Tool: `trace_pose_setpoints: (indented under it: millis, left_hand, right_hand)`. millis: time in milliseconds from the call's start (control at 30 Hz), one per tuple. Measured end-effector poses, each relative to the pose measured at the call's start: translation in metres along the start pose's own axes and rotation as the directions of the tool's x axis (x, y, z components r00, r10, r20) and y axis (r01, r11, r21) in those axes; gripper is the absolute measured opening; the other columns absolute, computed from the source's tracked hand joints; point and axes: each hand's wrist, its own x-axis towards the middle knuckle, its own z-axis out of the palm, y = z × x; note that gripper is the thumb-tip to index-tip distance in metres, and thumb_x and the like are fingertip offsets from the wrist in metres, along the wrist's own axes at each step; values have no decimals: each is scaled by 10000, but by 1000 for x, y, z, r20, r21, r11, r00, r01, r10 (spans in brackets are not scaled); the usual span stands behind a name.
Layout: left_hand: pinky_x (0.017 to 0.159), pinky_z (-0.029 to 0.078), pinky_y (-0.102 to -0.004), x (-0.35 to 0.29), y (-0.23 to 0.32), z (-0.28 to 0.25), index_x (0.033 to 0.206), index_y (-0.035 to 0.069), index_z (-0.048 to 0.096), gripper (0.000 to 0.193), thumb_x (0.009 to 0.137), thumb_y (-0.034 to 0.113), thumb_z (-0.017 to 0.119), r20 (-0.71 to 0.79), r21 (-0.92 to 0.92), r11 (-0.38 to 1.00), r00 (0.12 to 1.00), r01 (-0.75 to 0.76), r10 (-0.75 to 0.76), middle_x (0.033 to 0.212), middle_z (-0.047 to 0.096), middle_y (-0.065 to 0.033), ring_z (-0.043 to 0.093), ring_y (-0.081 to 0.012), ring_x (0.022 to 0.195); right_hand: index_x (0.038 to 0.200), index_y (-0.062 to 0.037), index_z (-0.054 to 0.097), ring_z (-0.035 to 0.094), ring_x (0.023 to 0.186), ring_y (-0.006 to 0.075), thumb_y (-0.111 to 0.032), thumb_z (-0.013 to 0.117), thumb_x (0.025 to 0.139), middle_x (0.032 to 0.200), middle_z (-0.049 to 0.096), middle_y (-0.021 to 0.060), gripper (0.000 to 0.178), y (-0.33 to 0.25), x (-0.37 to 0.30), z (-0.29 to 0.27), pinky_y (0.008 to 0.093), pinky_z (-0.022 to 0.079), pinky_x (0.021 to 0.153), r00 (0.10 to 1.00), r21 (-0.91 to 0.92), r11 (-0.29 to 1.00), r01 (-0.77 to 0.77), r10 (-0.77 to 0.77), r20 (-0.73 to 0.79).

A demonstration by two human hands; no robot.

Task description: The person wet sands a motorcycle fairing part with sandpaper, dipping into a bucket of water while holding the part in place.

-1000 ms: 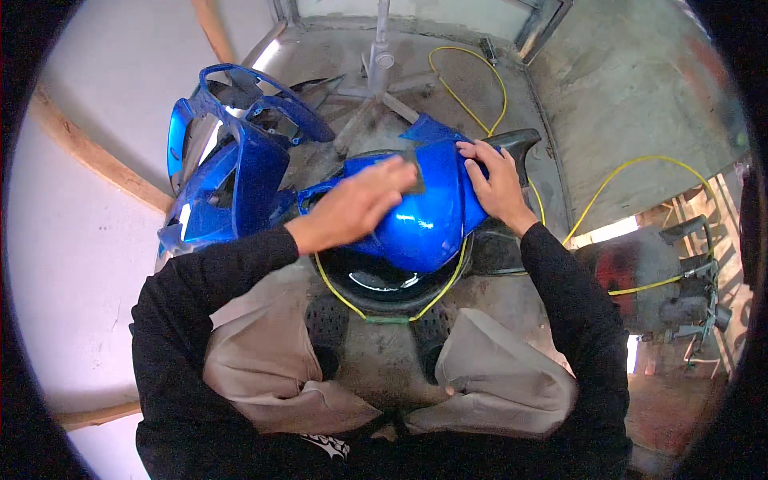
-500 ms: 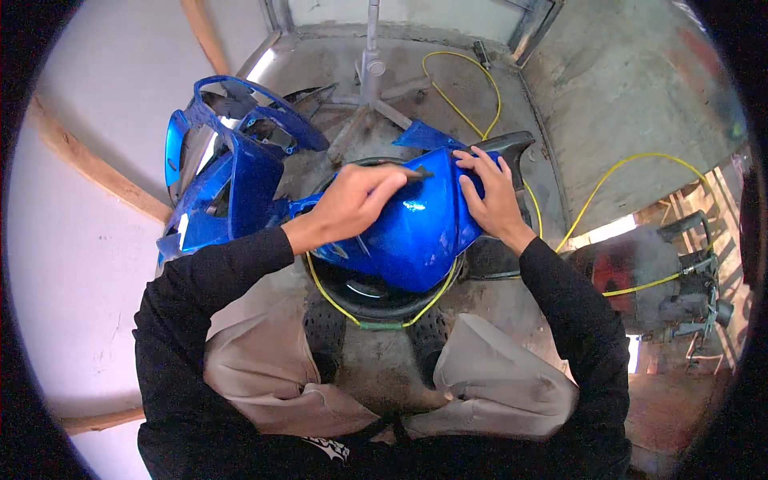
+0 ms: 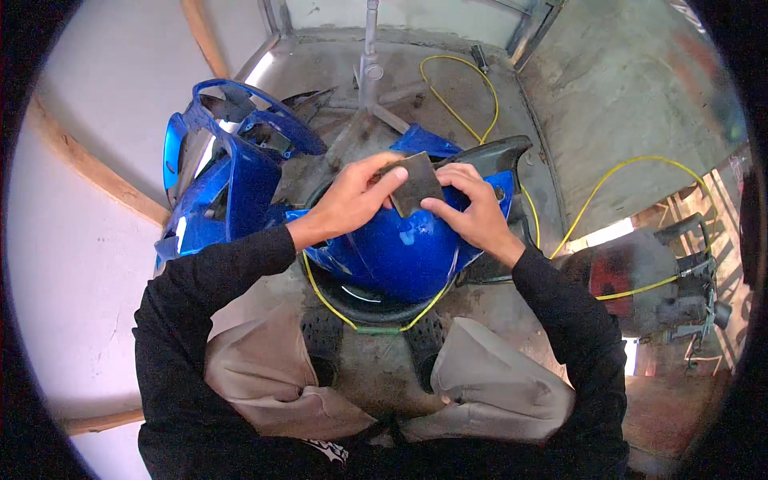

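Left grip [image 3: 348, 200]: bare hand, black sleeve; closed on the left edge of the pad [image 3: 418, 186], thumb on its face, the other fingers mostly hidden behind.

Right grip [image 3: 474, 210]: bare hand, black sleeve; closed on the right side of the same pad, thumb near the lower corner, fingers bent at the upper edge.

Pad: one, dark, flat, roughly square, paler along the edges; held between the two hands, above the upper part of the panel [image 3: 384, 260]. Whether it touches the panel cannot be told.

Panel: one, glossy blue, curved; lies across the mouth of the bucket [image 3: 328, 290], in front of the person, bright reflection near its middle.

Bucket: one, black, round, on the floor [image 3: 376, 372]; yellow handle [image 3: 324, 301] with a green sleeve [image 3: 378, 329], hanging at the near side.

Fairing [image 3: 254, 176]: one, blue, large, with openings; on the floor to the left of the bucket.

Blue piece [image 3: 430, 141]: one, small; just beyond the pad.

Black part [image 3: 510, 152]: one, tapered; beyond the right grip.

Stand [image 3: 370, 76]: one, grey, upright, splayed legs; beyond the bucket.

Hose [image 3: 494, 100]: yellow, looped on the floor at the far side; a yellow length also arches at right, near the tank [image 3: 632, 280].

Tank: one, dark with a red patch; right of the person.

Shoes [image 3: 324, 332]: a pair, dark, perforated; either side of the near floor, below pale trousers [image 3: 504, 376].
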Motion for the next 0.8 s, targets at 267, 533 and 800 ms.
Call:
trace_pose_setpoints:
  millis: [267, 533, 800]
  left_hand:
    - [943, 559, -458, -23, -1, -18, 1391, 45, 670, 531, 984, 358, 807, 56, 498, 867, 998, -3, -28, 1058, 794, -194, 760, -396, 1016]
    - [786, 580, -484, -1, -34, -30, 1088, 102, 820, 380, 1078, 438, 644, 71, 470, 870, 989, -148, 130, 919, 785, -202, 760, -402, 839]
    - [632, 539, -472, 6, -40, -27, 936, 64, 800, 409, 1120, 369, 597, 21, 542, 827, 986, -152, 168, 747, 703, -220, 721, -380, 645]
  right_hand:
    - [1003, 3, 701, 686, 1230, 242, -124, 848, 926, 1306, 764, 178, 210, 15, -2, -12, 391, 512, 1089, 972, 388, 894, -224, 234, 22]
    - [1072, -6, 671, 661, 1371, 345, 70, 676, 975, 1378, 734, 235, 123, 9, -9, -38, 487, 444, 1215, 981, 496, 852, -171, 192, 9]
    - [1533, -15, 557, 407, 1590, 443, 48, 573, 886, 1658, 510, 193, 650, -12, -41, -14, 588, 334, 1309, 887, -183, 938, 295, -197, 417]
